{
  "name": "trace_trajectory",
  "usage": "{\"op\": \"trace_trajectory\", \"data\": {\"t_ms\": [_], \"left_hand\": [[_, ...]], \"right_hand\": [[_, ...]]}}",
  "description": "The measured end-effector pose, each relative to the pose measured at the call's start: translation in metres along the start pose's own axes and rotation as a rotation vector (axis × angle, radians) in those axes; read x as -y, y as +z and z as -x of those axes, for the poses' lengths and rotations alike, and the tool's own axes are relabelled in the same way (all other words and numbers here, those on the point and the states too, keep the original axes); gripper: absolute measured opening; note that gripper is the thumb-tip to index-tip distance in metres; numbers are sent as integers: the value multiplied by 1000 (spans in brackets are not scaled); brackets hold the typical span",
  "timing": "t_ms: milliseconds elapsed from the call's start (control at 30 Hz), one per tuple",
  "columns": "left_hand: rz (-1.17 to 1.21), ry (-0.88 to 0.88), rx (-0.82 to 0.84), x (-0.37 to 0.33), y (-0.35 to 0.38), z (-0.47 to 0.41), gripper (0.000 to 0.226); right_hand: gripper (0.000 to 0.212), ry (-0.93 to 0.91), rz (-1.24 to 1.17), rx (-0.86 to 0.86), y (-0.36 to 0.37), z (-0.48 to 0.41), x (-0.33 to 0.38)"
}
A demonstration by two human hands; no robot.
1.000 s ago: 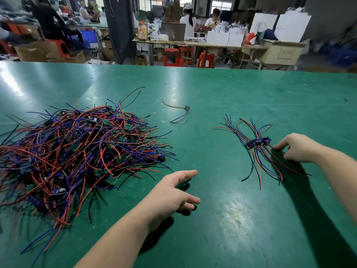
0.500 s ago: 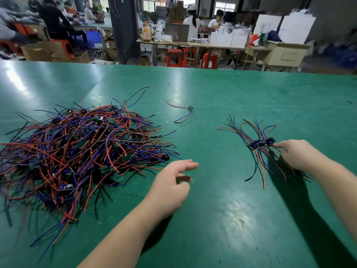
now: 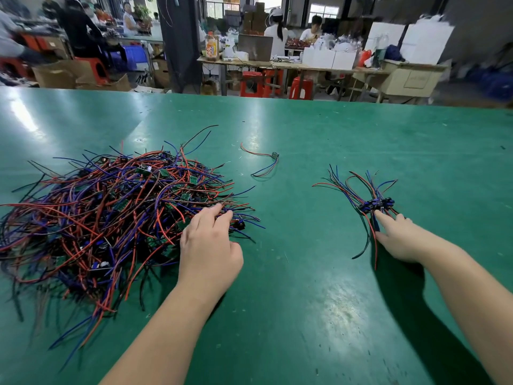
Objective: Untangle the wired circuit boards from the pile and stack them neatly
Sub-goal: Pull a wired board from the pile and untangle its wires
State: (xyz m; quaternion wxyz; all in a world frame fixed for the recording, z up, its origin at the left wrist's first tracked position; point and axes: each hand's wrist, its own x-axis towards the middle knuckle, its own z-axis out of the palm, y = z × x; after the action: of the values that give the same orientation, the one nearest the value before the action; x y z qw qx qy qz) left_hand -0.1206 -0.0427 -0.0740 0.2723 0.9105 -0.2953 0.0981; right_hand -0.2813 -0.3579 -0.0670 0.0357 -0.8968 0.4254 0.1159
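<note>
A big tangled pile of small green circuit boards [image 3: 111,215] with red, blue and black wires covers the left of the green table [image 3: 319,140]. My left hand [image 3: 209,245] lies on the pile's right edge, its fingers stretched over the wires. To the right lies a small stack of sorted boards [image 3: 374,205], their wires fanned out. My right hand [image 3: 399,237] rests beside that stack, with its index finger touching the boards and the other fingers on the wires. One single wired board [image 3: 274,155] lies alone further back, between pile and stack.
Beyond the table's far edge are workbenches with boxes, red stools [image 3: 251,83] and several seated people. A dark pillar [image 3: 180,40] stands behind the table. Bare green surface lies between my arms and at the front.
My left hand has moved left and forward from the bare table onto the pile's right edge. My right hand has stretched its index finger out onto the sorted stack.
</note>
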Motion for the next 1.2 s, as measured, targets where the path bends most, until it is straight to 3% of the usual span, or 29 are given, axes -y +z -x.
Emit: {"op": "trace_trajectory", "data": {"t_ms": [133,267,400,633,967,1100,1200], "left_hand": [[-69,-17,-30,2,0,0,63],[-70,-16,-28,1,2,0,64],[-53,-22,-15,1,5,0,63],[-8,-14,-71,-2,2,-2,61],[-13,9,-92,-5,0,1,59],[-179,-37,-13,-2,2,0,61],[-294,-55,73,0,5,1,60]], "right_hand": [[44,-39,-23,-137,-2,-7,-3],[44,90,-218,-394,-14,-26,-13],[30,203,-498,-425,-24,-47,-25],[21,262,-738,-457,-20,-65,-28],[23,169,-580,-488,-12,-66,-33],[22,169,-565,-486,-14,-63,-34],[27,134,-572,-579,-24,-52,-20]]}}
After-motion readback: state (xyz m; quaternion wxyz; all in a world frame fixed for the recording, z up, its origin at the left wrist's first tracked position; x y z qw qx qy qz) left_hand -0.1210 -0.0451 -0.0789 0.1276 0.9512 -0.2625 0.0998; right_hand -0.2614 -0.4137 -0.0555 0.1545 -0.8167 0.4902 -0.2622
